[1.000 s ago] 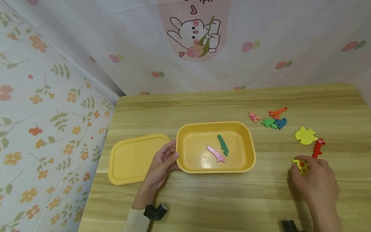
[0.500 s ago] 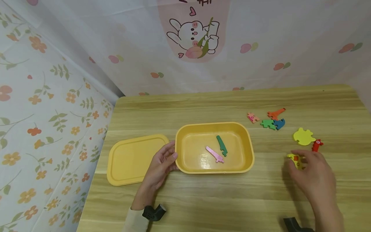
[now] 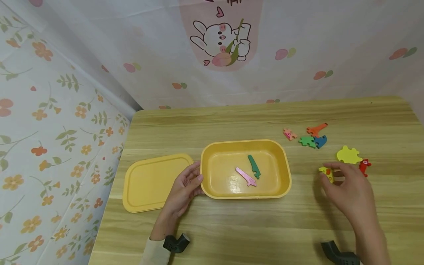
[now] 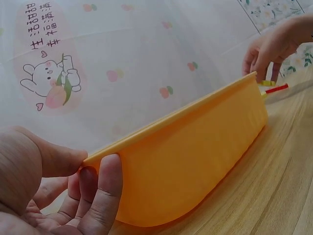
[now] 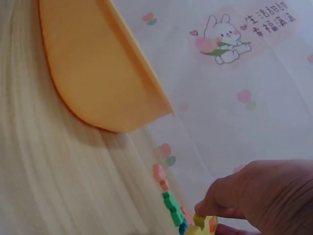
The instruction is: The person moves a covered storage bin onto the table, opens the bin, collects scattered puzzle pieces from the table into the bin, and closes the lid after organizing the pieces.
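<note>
My left hand (image 3: 185,189) pinches the left rim of a yellow plastic box (image 3: 212,197), thumb on the lip and fingers against the outer wall, as the left wrist view shows. Inside the box lie a green puzzle piece (image 3: 254,166) and a pink one (image 3: 246,176). To the right of the box, my right hand (image 3: 351,191) holds a yellow puzzle piece (image 3: 326,174) with orange-red markings between thumb and fingers, above the table. That piece (image 5: 203,224) is partly cut off at the bottom of the right wrist view.
A yellow lid (image 3: 155,183) lies left of the box. Beyond my right hand are a plain yellow piece (image 3: 349,155) and a red piece (image 3: 364,166). Farther back lie orange (image 3: 317,129), green (image 3: 307,141), blue (image 3: 320,141) and salmon-pink (image 3: 290,134) pieces. A printed curtain hangs behind the table.
My right hand has moved left and a little away from me, carrying the spotted yellow piece toward the box. The left hand and the box stay in place.
</note>
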The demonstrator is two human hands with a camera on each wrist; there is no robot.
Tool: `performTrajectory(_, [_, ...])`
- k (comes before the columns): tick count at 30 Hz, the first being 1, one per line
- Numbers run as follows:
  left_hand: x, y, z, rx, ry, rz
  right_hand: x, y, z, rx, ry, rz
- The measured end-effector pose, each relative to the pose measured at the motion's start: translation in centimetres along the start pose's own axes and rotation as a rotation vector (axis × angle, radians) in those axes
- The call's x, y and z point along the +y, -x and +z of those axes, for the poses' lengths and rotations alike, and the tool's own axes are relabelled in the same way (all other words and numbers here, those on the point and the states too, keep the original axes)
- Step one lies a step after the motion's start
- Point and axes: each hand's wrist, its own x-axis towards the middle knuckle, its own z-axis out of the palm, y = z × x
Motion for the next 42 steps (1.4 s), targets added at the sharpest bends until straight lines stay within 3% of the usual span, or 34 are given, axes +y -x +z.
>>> performTrajectory(14, [0.0, 0.0, 0.0, -0.019, 0.003, 0.009, -1.5, -1.2, 0.2, -0.043, -0.079, -0.121])
performTrajectory(24, [0.1, 0.0, 0.1, -0.006, 0.000, 0.005, -3.1, -2.1, 0.3, -0.094, -0.106, -0.116])
performTrajectory(42, [0.0, 0.1, 0.0, -0.010, 0.005, 0.007, -4.9, -3.1, 0.2, -0.085, -0.199, -0.172])
